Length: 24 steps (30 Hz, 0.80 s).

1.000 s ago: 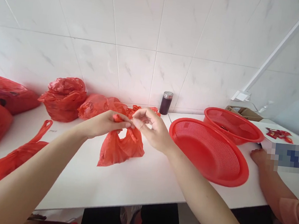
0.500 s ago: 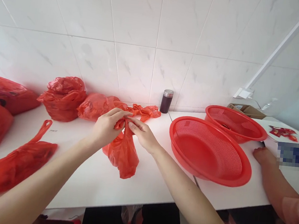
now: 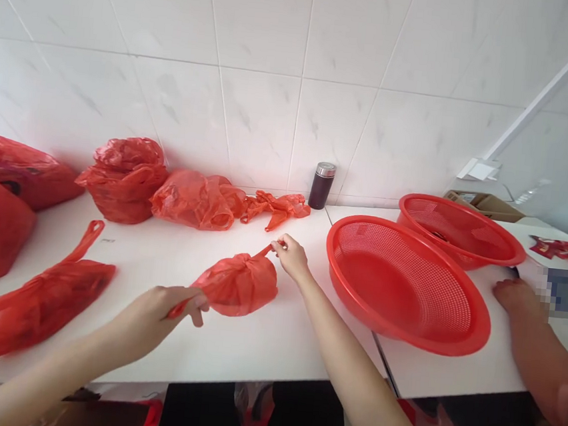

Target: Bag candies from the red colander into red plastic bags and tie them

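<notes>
Between my hands, over the white table, is a small red plastic bag, gathered at its top and bulging below. My left hand is closed on one handle of it, with a bit of red plastic showing past the fingers. The other handle stretches up to the right, pinched in the fingers of my right hand. What the bag contains cannot be made out. Left of my forearm lies another red bag, with its handles drawn out long and dark contents showing faintly through.
Two red perforated baskets stand at the right. Along the wall sit full red bags, crumpled bags and a dark thermos. Another person's arm rests at the far right, near a cardboard box.
My hands were together at the bag's twisted top. They have moved apart, left hand down and left, right hand rightward, pulling the handles out to both sides. The bag looks rounder.
</notes>
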Each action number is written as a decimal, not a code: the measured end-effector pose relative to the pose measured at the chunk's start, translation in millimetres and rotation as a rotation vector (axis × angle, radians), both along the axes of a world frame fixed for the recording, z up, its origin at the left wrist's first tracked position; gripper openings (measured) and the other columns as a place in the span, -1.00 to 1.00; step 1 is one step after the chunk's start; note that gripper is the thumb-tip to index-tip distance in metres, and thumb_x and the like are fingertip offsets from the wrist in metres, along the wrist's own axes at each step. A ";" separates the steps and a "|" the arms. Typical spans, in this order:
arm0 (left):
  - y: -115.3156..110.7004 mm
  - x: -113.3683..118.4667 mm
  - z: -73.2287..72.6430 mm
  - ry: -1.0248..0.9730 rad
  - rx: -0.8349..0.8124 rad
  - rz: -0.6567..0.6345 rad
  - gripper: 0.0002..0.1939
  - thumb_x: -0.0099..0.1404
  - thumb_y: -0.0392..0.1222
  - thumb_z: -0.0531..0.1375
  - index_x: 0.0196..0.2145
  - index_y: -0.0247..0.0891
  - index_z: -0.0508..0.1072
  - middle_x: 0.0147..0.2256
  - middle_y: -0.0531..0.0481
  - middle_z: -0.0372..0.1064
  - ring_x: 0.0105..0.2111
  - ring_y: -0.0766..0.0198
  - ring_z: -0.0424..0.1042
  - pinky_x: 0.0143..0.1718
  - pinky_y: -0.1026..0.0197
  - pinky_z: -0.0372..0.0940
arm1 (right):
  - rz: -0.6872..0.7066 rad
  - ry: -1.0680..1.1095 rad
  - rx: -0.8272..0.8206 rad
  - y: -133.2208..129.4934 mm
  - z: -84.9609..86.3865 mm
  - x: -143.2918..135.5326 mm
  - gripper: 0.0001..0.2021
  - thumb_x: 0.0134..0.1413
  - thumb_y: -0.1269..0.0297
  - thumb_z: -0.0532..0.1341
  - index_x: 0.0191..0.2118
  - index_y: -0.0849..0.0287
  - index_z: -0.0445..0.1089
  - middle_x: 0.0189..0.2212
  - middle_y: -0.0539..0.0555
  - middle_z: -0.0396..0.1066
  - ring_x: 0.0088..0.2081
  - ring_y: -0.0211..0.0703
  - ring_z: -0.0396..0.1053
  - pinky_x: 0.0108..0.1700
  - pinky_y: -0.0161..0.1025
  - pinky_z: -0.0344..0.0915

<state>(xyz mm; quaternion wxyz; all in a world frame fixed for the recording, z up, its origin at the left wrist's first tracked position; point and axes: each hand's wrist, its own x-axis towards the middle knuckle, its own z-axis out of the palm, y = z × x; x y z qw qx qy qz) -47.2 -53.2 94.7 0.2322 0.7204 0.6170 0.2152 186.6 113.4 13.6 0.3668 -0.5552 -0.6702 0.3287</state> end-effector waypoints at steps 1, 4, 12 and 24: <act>-1.0 3.8 -2.0 -0.009 -0.058 -0.010 -0.53 0.33 0.17 -0.02 -0.50 -0.08 0.52 -0.34 0.01 0.58 -0.36 0.11 0.50 -0.31 0.20 0.34 | -0.020 -0.007 0.001 3.5 -3.1 -2.2 -0.84 0.19 0.17 0.11 -0.38 0.08 0.25 -0.33 -0.04 0.48 -0.28 -0.18 0.40 -0.24 -0.28 0.19; 13.1 16.5 -7.6 -0.129 -0.018 0.069 -0.54 0.38 0.18 -0.07 -0.32 -0.12 0.51 -0.18 -0.04 0.54 -0.11 0.07 0.46 -0.05 0.11 0.29 | -0.076 -0.021 0.015 -1.8 -2.3 -14.5 -0.81 0.25 0.09 0.01 -0.27 0.04 0.25 -0.29 -0.04 0.47 -0.26 -0.13 0.40 -0.28 -0.27 0.16; 100.3 47.3 -54.3 -0.111 0.318 0.186 -0.55 0.44 0.08 -0.16 -0.09 -0.15 0.43 0.00 -0.11 0.37 -0.02 0.14 0.40 0.03 0.12 0.24 | -0.070 -0.195 0.121 -43.9 -17.3 -50.9 -0.78 0.37 0.14 -0.17 -0.11 0.03 0.14 -0.21 -0.01 0.49 -0.25 -0.13 0.45 -0.36 -0.27 0.11; 121.4 40.2 -91.5 0.046 0.073 0.185 -0.61 0.42 0.04 -0.11 0.01 0.04 0.43 -0.06 0.07 0.53 -0.13 0.11 0.50 -0.09 0.17 0.29 | 0.000 -0.402 0.188 1.8 -42.2 1.3 -0.76 0.36 0.10 -0.05 -0.10 0.07 0.28 -0.32 0.04 0.51 -0.27 -0.15 0.45 -0.34 -0.34 0.07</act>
